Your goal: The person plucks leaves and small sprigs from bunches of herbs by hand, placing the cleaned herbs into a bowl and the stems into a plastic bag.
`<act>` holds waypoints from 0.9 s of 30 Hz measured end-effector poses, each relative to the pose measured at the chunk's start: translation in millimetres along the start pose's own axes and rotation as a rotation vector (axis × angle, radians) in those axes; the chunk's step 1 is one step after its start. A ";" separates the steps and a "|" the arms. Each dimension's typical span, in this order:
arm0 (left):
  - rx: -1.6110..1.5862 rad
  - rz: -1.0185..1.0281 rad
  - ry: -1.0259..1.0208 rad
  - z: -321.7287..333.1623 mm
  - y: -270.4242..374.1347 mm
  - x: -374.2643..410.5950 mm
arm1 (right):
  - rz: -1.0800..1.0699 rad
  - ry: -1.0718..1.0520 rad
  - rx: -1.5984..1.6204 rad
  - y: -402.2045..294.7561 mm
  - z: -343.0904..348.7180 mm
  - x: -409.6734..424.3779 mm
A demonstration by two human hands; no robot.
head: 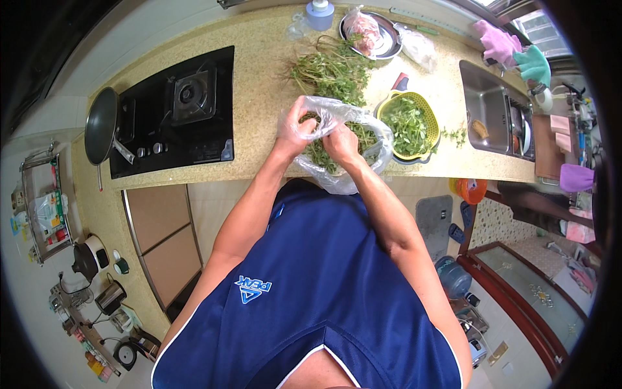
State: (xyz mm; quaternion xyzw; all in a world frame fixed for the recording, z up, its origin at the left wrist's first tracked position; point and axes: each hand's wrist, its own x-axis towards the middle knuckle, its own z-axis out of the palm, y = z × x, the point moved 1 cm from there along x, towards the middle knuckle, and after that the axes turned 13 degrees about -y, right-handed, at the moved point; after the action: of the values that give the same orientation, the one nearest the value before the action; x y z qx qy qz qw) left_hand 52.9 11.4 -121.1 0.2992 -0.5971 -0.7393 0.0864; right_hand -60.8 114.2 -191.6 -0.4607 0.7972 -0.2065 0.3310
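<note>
A clear plastic bag (340,182) with leafy greens inside lies at the counter's front edge. My left hand (295,129) grips the bag's rim on its left side, the film stretched over the fingers. My right hand (341,145) is at the bag's mouth, over the greens, its fingers curled downward; whether they pinch a stem is hidden. Behind the bag spreads a heap of green stems with roots (335,73). Close to its right stands a yellow colander (433,116) holding picked green leaves (406,124), set in a dark-rimmed basin.
A black gas hob (194,141) with a wok (101,126) is on the left. Bagged meat (367,36) sits in a metal dish (392,44) behind, beside another plastic bag (419,48). A steel sink (486,104) is at the right; loose sprigs (456,135) lie near it.
</note>
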 end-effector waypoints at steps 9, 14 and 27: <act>0.121 0.158 0.070 -13.9 -25.0 18.6 | -0.142 0.055 0.496 -9.2 -68.6 -78.3; -0.065 0.028 -0.194 3.9 3.5 15.7 | 0.046 -0.069 0.568 -12.7 -89.0 -90.8; -0.384 -0.079 -0.271 38.5 10.3 13.5 | -0.153 0.026 1.073 0.5 -97.6 -82.8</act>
State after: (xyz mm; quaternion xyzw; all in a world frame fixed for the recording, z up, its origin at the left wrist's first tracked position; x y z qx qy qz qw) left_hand 18.6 34.0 -111.9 0.1985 -0.4395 -0.8755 0.0316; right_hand -101.7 189.0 -96.1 -0.2811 0.5480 -0.6138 0.4940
